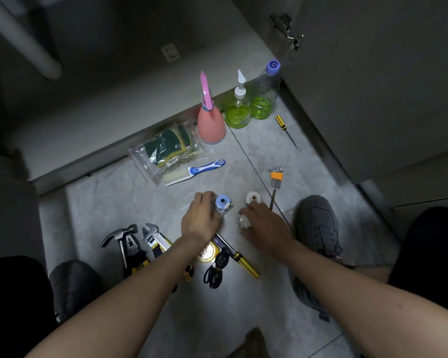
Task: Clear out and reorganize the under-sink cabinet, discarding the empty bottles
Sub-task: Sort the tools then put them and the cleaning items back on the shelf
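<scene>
Both of my hands reach down to small things on the grey floor in front of the open under-sink cabinet [130, 81]. My left hand [201, 220] has its fingers curled at a small blue roll [222, 202]; whether it grips it is unclear. My right hand [263, 223] covers a crumpled shiny wad [243, 220], just below a small white roll [252, 197]. By the cabinet edge stand a pink spray bottle [210, 122], a clear pump bottle with green liquid [238, 109] and a taller clear bottle with a lilac cap [265, 91].
A bag of green sponges [170, 151] and a blue-handled brush [194, 173] lie behind my hands. A hammer [120, 239], wrench [151, 235], screwdrivers [239, 257] [285, 129], hex keys [276, 177] and a black cord [216, 270] lie about. My shoes [318, 223] flank them.
</scene>
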`<control>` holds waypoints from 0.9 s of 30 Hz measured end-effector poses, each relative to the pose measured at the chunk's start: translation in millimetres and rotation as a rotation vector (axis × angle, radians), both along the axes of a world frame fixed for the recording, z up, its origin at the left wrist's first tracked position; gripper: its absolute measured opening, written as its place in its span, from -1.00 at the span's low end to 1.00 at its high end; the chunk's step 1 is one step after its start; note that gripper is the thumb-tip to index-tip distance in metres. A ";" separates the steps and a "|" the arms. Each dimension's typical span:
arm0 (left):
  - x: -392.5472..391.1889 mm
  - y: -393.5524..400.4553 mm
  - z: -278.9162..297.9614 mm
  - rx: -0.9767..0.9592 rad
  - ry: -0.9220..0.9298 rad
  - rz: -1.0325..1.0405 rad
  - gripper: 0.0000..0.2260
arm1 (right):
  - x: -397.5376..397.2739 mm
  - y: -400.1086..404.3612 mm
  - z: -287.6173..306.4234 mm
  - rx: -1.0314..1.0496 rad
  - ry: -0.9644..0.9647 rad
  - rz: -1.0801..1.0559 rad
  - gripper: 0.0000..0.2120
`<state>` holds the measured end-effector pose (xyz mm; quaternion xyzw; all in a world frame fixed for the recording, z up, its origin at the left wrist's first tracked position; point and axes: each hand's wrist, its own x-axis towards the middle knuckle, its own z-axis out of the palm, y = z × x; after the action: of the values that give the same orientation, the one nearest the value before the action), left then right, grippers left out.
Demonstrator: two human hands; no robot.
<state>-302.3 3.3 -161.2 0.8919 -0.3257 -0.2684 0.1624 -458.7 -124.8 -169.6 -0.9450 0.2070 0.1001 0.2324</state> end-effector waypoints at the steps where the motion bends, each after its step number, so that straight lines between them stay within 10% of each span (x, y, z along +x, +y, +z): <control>1: -0.2 -9.5 -0.2 -0.019 0.023 -0.013 -0.64 | -1.7 3.8 0.2 -0.017 0.048 0.062 -0.63; 11: 10.2 -44.4 -10.6 0.113 -0.028 -0.122 -0.70 | 4.4 8.2 -8.5 -0.142 0.121 0.077 -0.81; 20: 39.2 -27.4 -6.6 0.019 -0.034 0.059 -0.71 | 23.5 -15.0 19.4 0.010 -0.254 -0.126 -0.87; 27: 46.9 -15.7 -30.3 -0.002 0.022 0.147 -0.73 | 93.4 -39.4 -20.5 0.006 -0.097 -0.034 -0.81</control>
<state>-255.4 -12.4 -191.5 0.9102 -0.2580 -0.2653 0.1861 -365.3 -164.2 -190.1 -0.9445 0.2111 0.0509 0.2467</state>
